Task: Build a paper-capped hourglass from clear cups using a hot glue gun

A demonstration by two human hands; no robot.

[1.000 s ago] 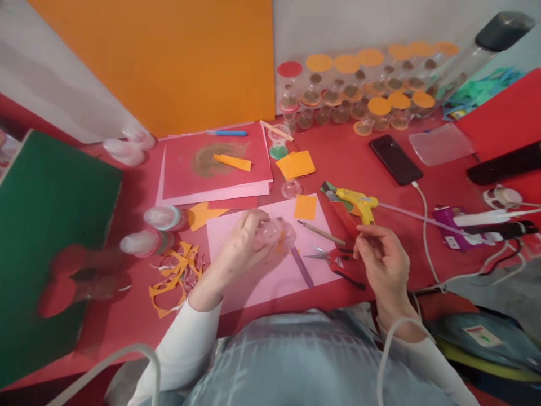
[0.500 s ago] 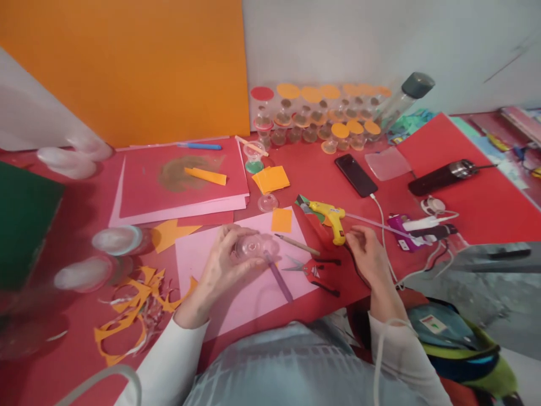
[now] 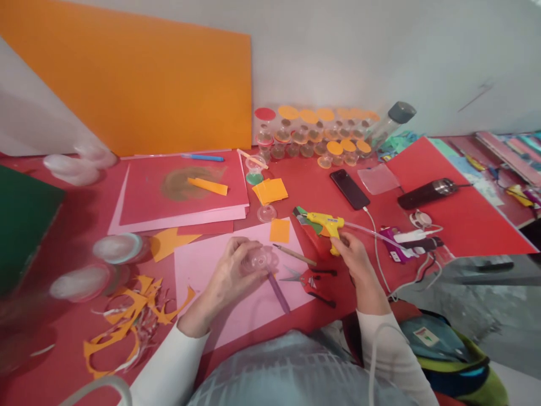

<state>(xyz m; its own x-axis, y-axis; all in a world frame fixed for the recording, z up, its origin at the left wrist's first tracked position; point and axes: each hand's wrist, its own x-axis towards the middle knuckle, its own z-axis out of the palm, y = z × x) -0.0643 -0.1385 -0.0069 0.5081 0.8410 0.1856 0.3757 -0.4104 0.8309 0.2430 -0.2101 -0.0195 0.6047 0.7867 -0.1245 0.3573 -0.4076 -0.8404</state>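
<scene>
Craft work over pink paper (image 3: 253,310)
Left hand (image 3: 234,273) is closed around small clear cup (image 3: 259,260); right hand (image 3: 358,260) seems to clasp the handle of yellow glue gun (image 3: 326,223).

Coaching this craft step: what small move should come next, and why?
Probably lift the glue gun toward the clear cup: the right hand touches its handle, and the left hand holds the cup over the pink sheet.

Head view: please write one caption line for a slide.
Left hand holds a clear cup over pink paper; right hand grasps the yellow glue gun.
</scene>
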